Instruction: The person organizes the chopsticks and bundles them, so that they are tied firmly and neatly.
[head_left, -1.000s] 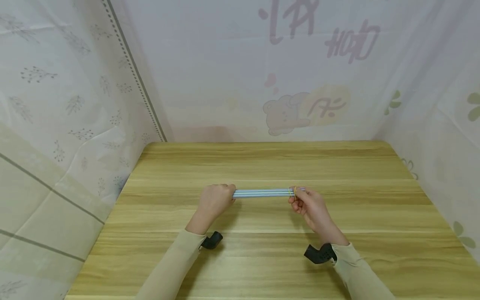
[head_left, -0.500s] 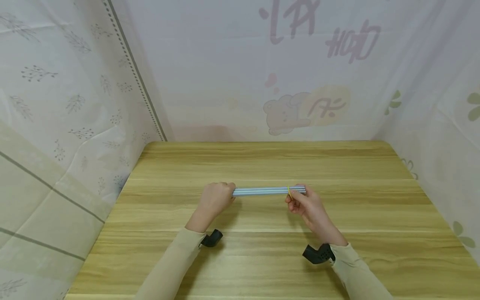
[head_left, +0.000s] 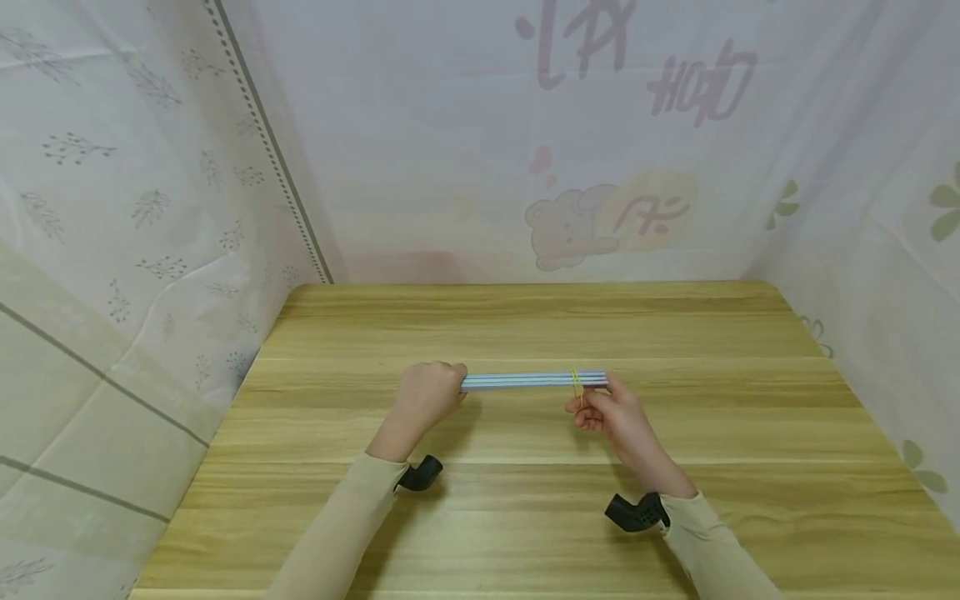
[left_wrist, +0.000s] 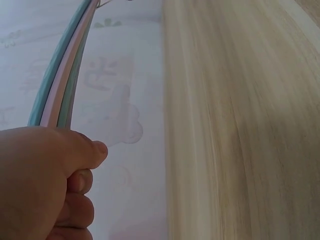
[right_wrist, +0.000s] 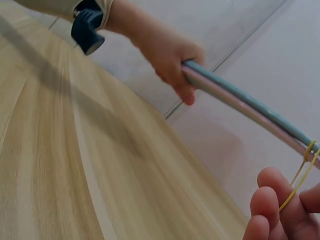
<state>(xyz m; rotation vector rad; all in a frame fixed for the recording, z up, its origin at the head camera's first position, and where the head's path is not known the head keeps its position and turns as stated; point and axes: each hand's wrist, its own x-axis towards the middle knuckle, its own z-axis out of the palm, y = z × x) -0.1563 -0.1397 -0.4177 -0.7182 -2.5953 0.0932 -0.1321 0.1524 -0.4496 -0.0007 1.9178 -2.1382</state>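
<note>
A bundle of slim pastel pencils (head_left: pixel 517 381), in blue, pink and green, is held level above the table. My left hand (head_left: pixel 427 393) grips its left end in a fist; in the left wrist view, the thumb (left_wrist: pixel 85 152) lies along the fist's near side. A yellow rubber band (head_left: pixel 577 383) goes round the bundle near its right end. Below that end, my right hand (head_left: pixel 618 417) pinches a stretched loop of the band, which the right wrist view shows running from the pencils to the fingers (right_wrist: pixel 272 178). The fist hides the pencils' left ends.
The wood-grain table (head_left: pixel 525 517) lies under both hands. Printed cloth (head_left: pixel 420 150) hangs behind it and along both sides. A black wrist mount (head_left: pixel 422 473) sits at the left cuff, and another black mount (head_left: pixel 636 512) at the right.
The right fingers have come off the bundle's right end, baring the pencil tips, and now draw the rubber band downward. The band sits slightly further left. The left hand keeps its grip.
</note>
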